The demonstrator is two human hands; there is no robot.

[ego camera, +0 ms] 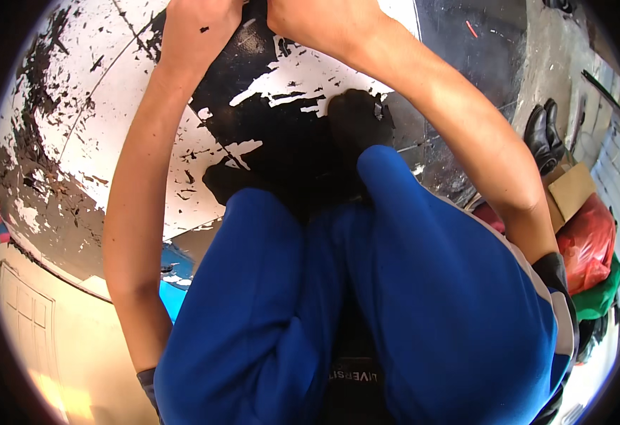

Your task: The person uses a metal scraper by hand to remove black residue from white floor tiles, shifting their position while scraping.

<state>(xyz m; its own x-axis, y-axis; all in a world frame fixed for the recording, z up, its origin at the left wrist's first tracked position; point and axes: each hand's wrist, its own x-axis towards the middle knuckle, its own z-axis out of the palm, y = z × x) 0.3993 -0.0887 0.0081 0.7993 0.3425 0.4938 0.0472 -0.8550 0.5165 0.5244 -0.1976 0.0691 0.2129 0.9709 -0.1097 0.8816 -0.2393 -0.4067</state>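
Observation:
My left hand (203, 29) reaches to the top edge of the view, with a small black flake stuck to its back. Beside it, across a narrow gap, is my right hand (326, 21). The fingers of both hands are cut off by the frame, so any hold is hidden. Under and between them lies a black film or coating (246, 48), ragged at its edges, over white floor tiles (113, 143). Black scraps are scattered over the tiles at the left. My dark-covered feet (360, 119) rest on the floor near the black patches.
My bent legs in blue trousers (256, 276) fill the lower middle. At the right are black shoes (541, 133), a cardboard box (572, 188), a red plastic bag (588, 239) and green cloth (599, 295). A cream wall (97, 345) with a panelled door (25, 313) stands at the lower left.

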